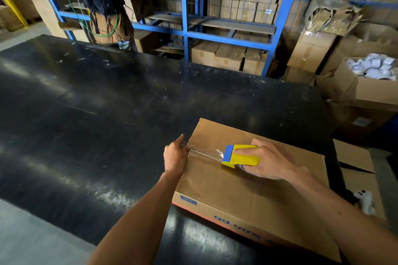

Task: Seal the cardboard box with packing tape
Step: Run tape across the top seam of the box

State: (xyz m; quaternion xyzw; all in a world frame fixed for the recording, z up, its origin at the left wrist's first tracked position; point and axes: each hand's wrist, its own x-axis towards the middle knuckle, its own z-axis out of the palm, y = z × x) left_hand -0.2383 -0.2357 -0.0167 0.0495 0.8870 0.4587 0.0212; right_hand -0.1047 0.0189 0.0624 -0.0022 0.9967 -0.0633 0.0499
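While left hand (pixel 175 156) pins glossy tape (pixel 205 154), right hand (pixel 272 160) grips yellow dispenser (pixel 242 157).

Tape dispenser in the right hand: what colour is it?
Yellow body with a blue front edge; the tape dispenser shows clearly in the head view.

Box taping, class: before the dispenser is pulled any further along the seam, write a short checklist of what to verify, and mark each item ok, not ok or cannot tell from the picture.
1. Box lies flat on the table: ok.
2. Flaps closed, seam shut: ok where visible; beyond the dispenser, cannot tell.
3. Left hand pins the tape end at the box edge: ok.
4. Right hand has a firm hold on the dispenser: ok.
5. Tape runs straight along the seam: ok so far.
6. Tape stuck down without wrinkles: cannot tell, glare hides it.
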